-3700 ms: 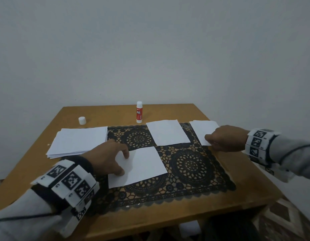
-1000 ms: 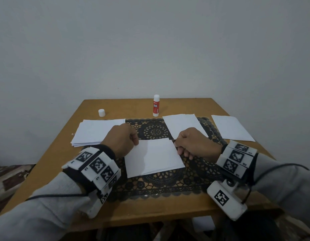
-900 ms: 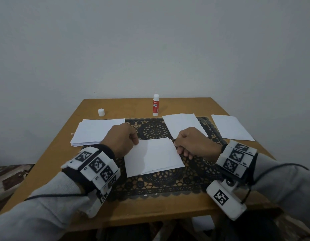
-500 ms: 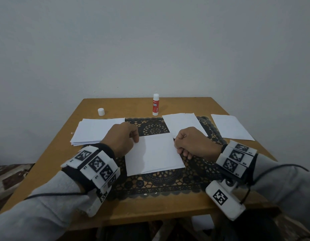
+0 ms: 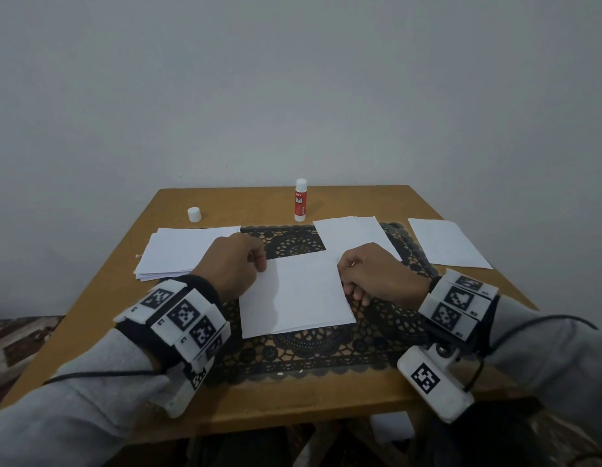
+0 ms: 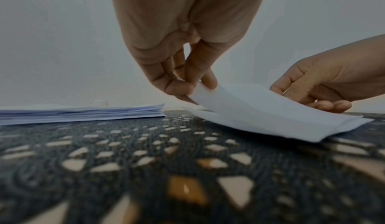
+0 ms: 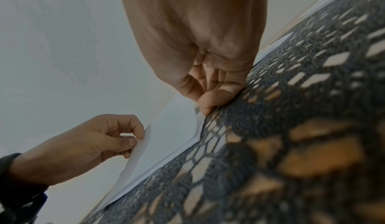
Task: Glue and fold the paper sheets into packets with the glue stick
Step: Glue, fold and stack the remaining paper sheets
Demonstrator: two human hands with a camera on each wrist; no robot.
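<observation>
Over the black lace mat (image 5: 303,352), both hands, left hand (image 5: 230,264) and right hand (image 5: 377,274), now pinch the folded sheet (image 5: 294,294) by its far corners, lifted higher than half a second ago, so folding's underway.

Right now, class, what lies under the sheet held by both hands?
Under the held sheet lies another white sheet, its edges peeking out, on the black lace mat. Both hands pinch the top sheet's far corners. Any glue between the sheets is covered.

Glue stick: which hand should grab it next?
Probably right. The glue stick stands uncapped behind the mat, nearer the right hand; the left hand can keep pinching the sheet both hands now hold.
</observation>
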